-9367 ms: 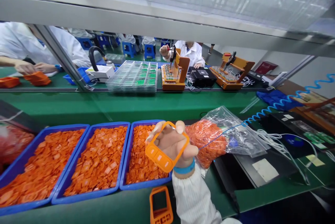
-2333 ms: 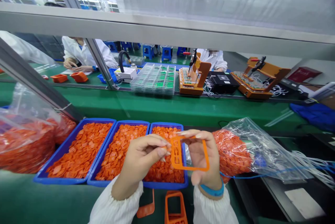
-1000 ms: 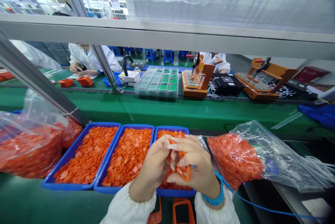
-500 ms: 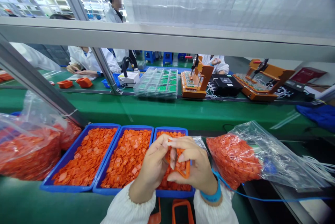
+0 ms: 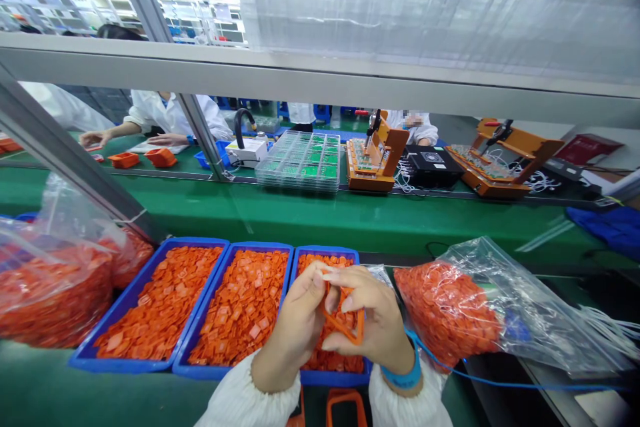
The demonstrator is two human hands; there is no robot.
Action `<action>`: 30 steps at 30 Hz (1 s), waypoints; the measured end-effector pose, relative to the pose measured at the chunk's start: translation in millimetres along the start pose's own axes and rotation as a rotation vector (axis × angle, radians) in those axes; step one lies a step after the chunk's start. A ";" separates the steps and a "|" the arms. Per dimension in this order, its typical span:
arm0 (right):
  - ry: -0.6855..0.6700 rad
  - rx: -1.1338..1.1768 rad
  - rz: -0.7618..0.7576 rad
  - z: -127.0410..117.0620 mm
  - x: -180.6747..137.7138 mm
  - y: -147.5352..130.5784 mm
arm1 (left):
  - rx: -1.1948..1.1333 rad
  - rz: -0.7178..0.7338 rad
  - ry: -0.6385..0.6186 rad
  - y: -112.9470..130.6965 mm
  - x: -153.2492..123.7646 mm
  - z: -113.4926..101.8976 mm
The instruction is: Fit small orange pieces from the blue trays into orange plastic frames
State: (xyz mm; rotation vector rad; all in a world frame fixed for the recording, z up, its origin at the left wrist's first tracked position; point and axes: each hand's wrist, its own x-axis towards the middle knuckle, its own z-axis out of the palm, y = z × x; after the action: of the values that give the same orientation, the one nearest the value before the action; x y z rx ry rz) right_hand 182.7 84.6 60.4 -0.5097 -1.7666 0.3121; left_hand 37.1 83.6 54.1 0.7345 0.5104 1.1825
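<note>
Both hands hold one thin orange plastic frame [image 5: 345,328] above the right-hand blue tray [image 5: 340,379]. My left hand [image 5: 303,310] is closed, its fingertips pinching the frame's upper left side. Curled around the far and right sides, my right hand [image 5: 375,310] grips it between thumb and fingers; a blue band circles that wrist. The fingers cover part of the frame, and whether a small piece is pinched at its edge cannot be made out. Below my wrists, another orange frame [image 5: 346,398] lies at the table's near edge, with a further orange piece [image 5: 299,414] partly under my left sleeve.
The middle tray [image 5: 181,359] and left tray [image 5: 80,362] hold small orange pieces. Bags of orange parts [image 5: 55,300] [image 5: 450,307] flank the trays. Beyond the green belt stand clear trays of circuit boards [image 5: 300,160] and orange fixtures [image 5: 375,157]. A blue cord [image 5: 480,379] runs right from my wrist.
My hands stay together on the frame, which has tilted slightly. Across the belt, a co-worker's hand has reached out to the left. The person standing at the back has left that spot.
</note>
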 end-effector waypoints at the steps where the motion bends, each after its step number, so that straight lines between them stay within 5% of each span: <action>1: -0.007 -0.005 -0.013 0.2 -0.1 0.2 | -0.006 -0.003 -0.002 -0.3 0.1 0.6; 7: -0.016 -0.016 -0.063 4.9 1.2 -5.8 | 0.036 0.050 0.014 -1.4 -7.2 2.8; 10: 0.016 0.033 -0.094 7.5 -2.5 -9.2 | 0.149 0.018 -0.092 8.8 -11.6 -3.5; 13: 0.119 0.130 0.005 10.1 -11.6 -9.2 | 0.584 0.126 -0.179 31.4 -6.5 -25.7; 15: 0.246 0.213 0.085 12.1 -18.0 -7.4 | 1.039 0.234 -0.065 47.6 3.3 -51.0; 17: 0.345 0.260 0.104 13.7 -22.3 -4.8 | 1.536 0.102 0.150 58.9 15.1 -81.0; 19: 0.368 0.239 0.100 13.8 -23.8 -2.0 | 1.815 -0.151 0.217 62.9 25.6 -109.9; 23: 0.363 0.174 0.108 10.3 -21.4 0.7 | 1.871 -0.320 0.120 54.8 35.7 -146.7; 30: 0.401 0.357 0.154 13.2 -16.1 -6.4 | 1.890 -0.405 0.042 39.2 37.9 -160.0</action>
State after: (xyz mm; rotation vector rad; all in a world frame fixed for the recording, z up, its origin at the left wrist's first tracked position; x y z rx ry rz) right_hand 171.9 71.9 46.4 -0.4160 -1.2516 0.5785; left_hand -88.7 166.1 -22.9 2.0095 1.7424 -0.0056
